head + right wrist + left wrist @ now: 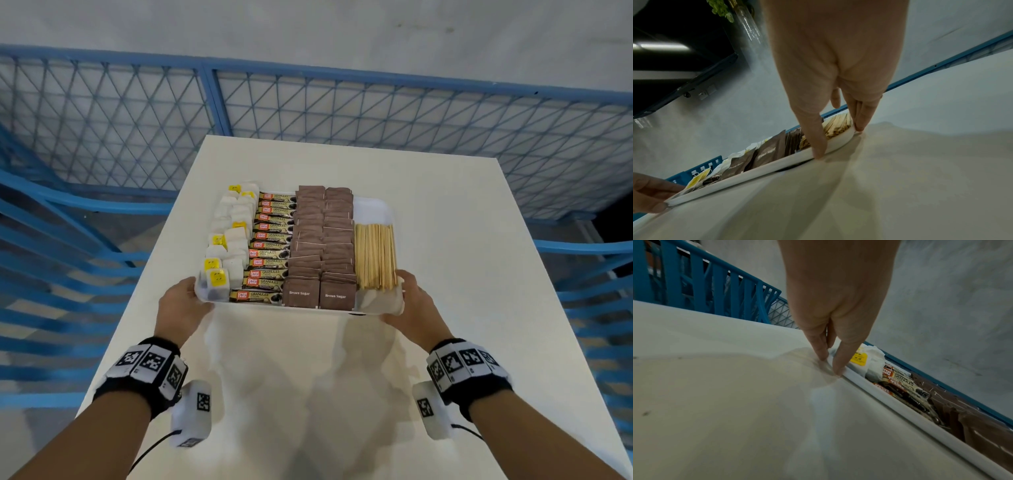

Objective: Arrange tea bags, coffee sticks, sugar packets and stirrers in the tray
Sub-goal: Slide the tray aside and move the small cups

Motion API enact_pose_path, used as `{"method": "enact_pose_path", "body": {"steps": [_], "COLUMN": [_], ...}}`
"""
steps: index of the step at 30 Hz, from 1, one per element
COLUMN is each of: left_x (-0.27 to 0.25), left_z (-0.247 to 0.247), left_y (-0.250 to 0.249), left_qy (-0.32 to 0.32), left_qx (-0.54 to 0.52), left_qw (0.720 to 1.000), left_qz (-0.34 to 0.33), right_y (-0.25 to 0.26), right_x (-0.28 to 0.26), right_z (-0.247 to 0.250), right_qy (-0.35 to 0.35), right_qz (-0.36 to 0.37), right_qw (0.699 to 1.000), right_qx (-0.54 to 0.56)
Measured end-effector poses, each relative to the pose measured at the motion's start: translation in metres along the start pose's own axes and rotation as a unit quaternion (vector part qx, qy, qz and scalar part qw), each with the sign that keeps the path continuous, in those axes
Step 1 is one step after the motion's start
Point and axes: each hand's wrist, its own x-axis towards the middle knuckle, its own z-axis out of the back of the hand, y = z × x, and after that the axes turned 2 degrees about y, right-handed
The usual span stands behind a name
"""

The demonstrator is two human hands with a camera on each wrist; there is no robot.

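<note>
A white tray (373,209) sits mid-table, filled in rows. From left to right these are yellow-tagged tea bags (233,240), coffee sticks (270,253), brown sugar packets (322,246) and wooden stirrers (375,255). My left hand (197,291) is at the tray's near left corner. In the left wrist view the left hand (830,365) has its thumb on the rim (900,404) and straight fingers beside it. My right hand (400,291) brackets the near right corner. There the right hand (838,142) lays its thumb on the near rim (777,164) and its fingers against the side.
The white table (445,240) extends around the tray, with bare surface between it and me. A blue mesh fence (342,102) runs behind the table. Blue crates (51,274) stand to the left and a blue frame (599,274) to the right.
</note>
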Motion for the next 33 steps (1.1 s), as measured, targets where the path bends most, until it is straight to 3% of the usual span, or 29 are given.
{"method": "enact_pose_path", "body": {"steps": [18, 30, 33], "left_x": [0.036, 0.041, 0.027], "left_z": [0.006, 0.01, 0.003], "left_y": [-0.023, -0.028, -0.025], "left_qy": [-0.013, 0.06, 0.012], "left_qx": [-0.009, 0.002, 0.023], "left_qw": [1.0, 0.998, 0.999], "left_qz": [0.0, 0.036, 0.028], "right_y": [0.034, 0.044, 0.043], "right_x": [0.04, 0.038, 0.02], "right_z": [0.005, 0.004, 0.004], "right_qy": [0.027, 0.001, -0.023], "right_qz": [-0.024, -0.032, -0.046], "right_qw": [0.999, 0.999, 0.998], "right_qx": [-0.019, -0.001, 0.024]}}
